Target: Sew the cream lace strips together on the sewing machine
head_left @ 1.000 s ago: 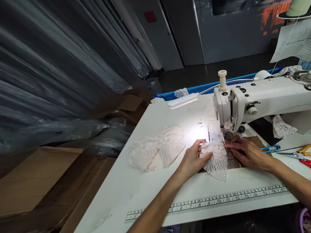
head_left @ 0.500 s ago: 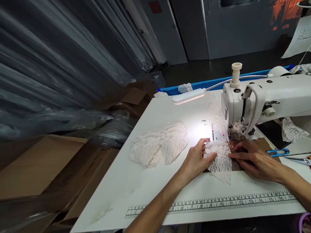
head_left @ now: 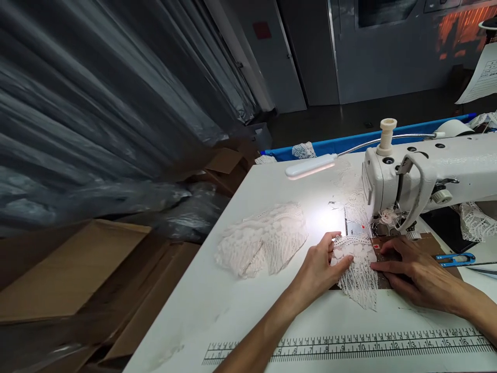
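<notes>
A piece of white lace (head_left: 355, 264) lies in front of the sewing machine (head_left: 430, 171), its pointed lower end hanging toward the front edge. My left hand (head_left: 320, 264) grips its left side, thumb on top and fingers at the upper left edge. My right hand (head_left: 419, 272) rests on the brown plate (head_left: 427, 241) with fingers apart, one fingertip touching the lace's right edge. Just beyond the lace is the machine's needle area, partly hidden by its white guard. More lace (head_left: 351, 199) trails behind the presser area.
A pile of lace (head_left: 267, 235) lies on the white table (head_left: 186, 311) to the left, near a lit lamp (head_left: 310, 167). Blue thread snips (head_left: 455, 259) and partly visible scissors (head_left: 483, 271) lie on the right. A printed ruler (head_left: 349, 346) runs along the front; cardboard boxes (head_left: 77, 264) stand at left.
The view has shifted, so everything sits slightly lower and to the right. Both hands and the lace keep nearly the same places against the machine.
</notes>
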Available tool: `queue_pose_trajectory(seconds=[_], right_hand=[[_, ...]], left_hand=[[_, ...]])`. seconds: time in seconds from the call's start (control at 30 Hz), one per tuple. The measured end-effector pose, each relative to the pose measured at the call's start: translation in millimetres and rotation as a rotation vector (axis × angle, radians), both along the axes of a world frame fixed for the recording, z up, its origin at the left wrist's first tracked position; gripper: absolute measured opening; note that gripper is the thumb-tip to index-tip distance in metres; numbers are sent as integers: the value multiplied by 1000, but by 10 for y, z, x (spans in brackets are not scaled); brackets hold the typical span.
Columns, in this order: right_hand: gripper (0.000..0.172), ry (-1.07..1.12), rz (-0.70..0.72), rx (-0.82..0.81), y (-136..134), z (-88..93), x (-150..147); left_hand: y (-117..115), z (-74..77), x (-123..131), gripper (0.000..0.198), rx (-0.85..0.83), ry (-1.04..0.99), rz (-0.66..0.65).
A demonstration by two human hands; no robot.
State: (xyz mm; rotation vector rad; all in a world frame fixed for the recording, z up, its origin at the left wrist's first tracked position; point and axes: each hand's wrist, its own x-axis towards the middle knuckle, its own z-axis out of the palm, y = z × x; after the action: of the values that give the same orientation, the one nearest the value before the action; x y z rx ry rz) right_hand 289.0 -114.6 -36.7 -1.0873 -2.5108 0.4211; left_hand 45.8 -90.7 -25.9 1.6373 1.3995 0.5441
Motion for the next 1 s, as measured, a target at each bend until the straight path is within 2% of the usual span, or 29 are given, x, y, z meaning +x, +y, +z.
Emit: queue_pose_trajectory(seconds=[0.1,0.17,0.23,0.27,0.33,0.4,0.5,0.63,0.87,1.0], right_hand=[[35,9,-11,0,-9,1,-1],[34,7,-11,2,-11,8,-1],[34,2,-9,1,-9,11,-1],[34,1,-8,2,-7,9,0],[35,-3,-6,7,-2,1,1],[36,-6,0,17,0,-8,2],[35,-7,6,27,-6,-8,1],[35,-18,8,39,-18,20,0],[35,-19,22,93,-5,24,-12],[32,-16,-11,150,10,-3,-29]], left_hand=[[-1,-15,-17,47,139,86,-12],[9,-25,-30,37,408,224,24],[34,-25,-22,24,764,362,8],[53,-22,-5,18,934,405,-56],[105,-14,51,15,1188,434,-287],[169,-18,121,15,1305,416,-512],[256,-57,197,19,1295,457,-672],[290,-125,202,24,1237,567,-739],[183,-142,172,30,1183,578,-646],[213,-112,232,30,1188,633,-577]])
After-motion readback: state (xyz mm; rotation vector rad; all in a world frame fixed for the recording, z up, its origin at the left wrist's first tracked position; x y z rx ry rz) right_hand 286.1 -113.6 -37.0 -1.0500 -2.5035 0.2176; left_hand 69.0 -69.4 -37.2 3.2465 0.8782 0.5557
